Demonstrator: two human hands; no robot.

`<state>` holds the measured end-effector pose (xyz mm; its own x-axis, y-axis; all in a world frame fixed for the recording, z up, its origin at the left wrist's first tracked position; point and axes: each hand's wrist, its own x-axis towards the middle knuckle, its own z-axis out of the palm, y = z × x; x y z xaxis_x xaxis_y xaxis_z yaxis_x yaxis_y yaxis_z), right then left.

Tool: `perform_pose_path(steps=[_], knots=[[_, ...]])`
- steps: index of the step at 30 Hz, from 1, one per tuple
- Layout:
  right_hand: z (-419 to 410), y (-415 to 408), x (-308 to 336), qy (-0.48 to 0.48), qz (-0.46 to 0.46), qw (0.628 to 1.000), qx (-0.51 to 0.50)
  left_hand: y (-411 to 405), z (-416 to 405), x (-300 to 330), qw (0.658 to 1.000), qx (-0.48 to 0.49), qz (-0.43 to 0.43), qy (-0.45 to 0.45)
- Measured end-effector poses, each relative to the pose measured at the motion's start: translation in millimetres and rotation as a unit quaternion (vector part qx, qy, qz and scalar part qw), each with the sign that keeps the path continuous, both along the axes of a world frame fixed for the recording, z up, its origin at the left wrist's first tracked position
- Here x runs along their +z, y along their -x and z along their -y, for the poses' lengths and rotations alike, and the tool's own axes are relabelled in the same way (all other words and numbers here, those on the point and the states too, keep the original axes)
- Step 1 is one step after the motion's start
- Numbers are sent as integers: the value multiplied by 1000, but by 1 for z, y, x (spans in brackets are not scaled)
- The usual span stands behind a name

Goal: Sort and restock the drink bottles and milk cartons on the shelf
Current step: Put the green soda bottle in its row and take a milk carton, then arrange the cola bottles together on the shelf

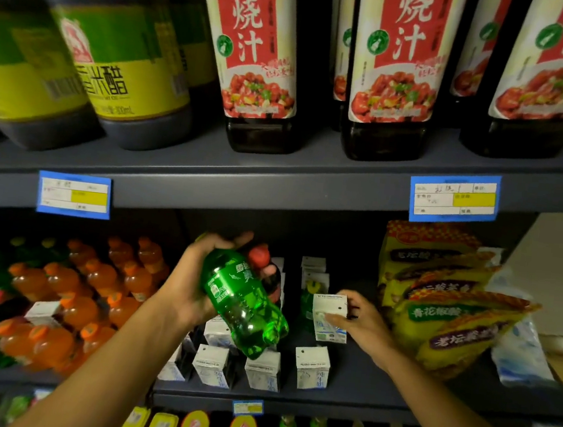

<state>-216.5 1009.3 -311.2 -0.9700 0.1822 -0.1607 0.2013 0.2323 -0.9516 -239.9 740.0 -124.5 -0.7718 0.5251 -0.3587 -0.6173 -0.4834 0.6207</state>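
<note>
Sorting was partway, by my judgement: several milk cartons (312, 371) stood along the shelf's (358, 398) front edge, one carton (42, 312) stranded among the orange bottles (69, 296). The left hand (194, 284) clasped a tilted green bottle (243, 307) above them; the right hand's (364, 321) fingers (333, 319) pinched another milk carton (328, 316) mid-shelf.

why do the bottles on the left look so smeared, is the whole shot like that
Head view: blur is heaviest at the left edge, on the vinegar bottles and orange drink bottles; the green bottle in the left hand and the milk carton in the right hand are sharper; wide-angle bending tilts the sauce bottles; lighting is dim.
</note>
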Motion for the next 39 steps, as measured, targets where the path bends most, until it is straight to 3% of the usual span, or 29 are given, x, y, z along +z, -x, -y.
perform_pose_path(steps=[19,36,39], knots=[[27,15,-52,-58,121,991,-10,-1,16,-9,999,-3,-23,48],[27,11,-58,2,150,988,-36,1,12,-3,999,-31,2,38],[24,3,-28,-58,96,992,-61,0,14,0,997,-42,-12,64]])
